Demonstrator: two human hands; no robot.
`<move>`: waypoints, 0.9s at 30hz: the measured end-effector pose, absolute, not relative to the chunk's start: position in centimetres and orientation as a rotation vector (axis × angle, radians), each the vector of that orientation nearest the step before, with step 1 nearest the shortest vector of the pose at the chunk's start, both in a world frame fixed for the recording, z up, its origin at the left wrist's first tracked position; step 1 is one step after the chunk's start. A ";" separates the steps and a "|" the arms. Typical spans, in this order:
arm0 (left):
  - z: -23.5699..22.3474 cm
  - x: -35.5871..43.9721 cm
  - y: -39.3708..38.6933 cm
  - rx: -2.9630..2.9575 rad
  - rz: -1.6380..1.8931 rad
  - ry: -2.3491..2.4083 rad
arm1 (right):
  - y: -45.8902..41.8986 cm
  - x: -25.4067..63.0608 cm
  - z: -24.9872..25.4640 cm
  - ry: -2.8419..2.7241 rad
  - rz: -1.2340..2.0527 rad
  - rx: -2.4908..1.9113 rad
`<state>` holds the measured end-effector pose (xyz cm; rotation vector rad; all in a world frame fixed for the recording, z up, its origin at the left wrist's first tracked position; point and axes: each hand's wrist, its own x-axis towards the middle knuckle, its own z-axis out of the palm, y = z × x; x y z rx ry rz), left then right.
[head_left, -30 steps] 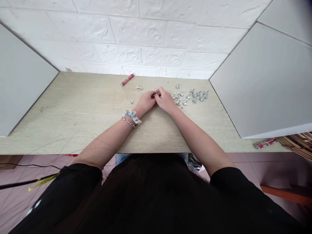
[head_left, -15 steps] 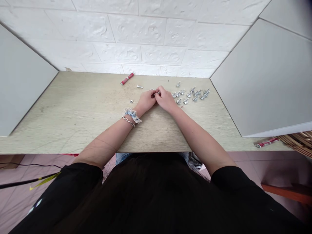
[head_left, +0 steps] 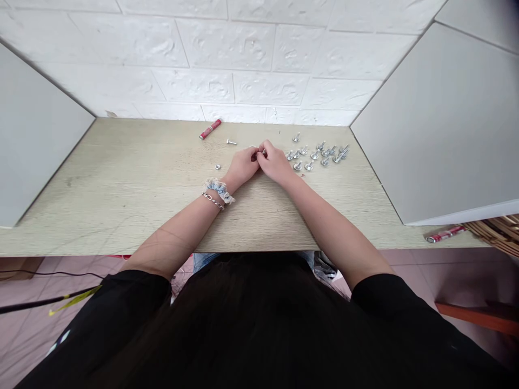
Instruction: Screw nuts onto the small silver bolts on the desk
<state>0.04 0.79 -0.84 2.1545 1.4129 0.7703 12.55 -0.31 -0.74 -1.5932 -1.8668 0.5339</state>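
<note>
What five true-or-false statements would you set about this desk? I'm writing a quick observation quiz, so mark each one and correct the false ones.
1. The left hand and right hand meet at the fingertips around a small silver metal part. True.
2. The blue lace scrunchie and silver chain bracelet are on the right wrist. False: they are on the left wrist.
3. A group of silver flanged bolts lies to the right of the hands. True.
4. The red cylindrical tube stands upright. False: it lies on its side near the wall.
5. A single silver hex nut lies on the pale wood desk, left of the left hand. True.
</note>
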 end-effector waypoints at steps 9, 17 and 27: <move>-0.7 0.1 0.6 2.153 0.772 1.407 | -0.3 12.5 -0.8 -1.866 0.531 -1.583; -0.7 0.1 0.7 2.155 0.768 1.419 | -0.3 12.5 -0.8 -1.861 0.535 -1.593; -0.6 0.1 0.6 2.151 0.756 1.425 | -0.3 12.5 -0.8 -1.860 0.535 -1.582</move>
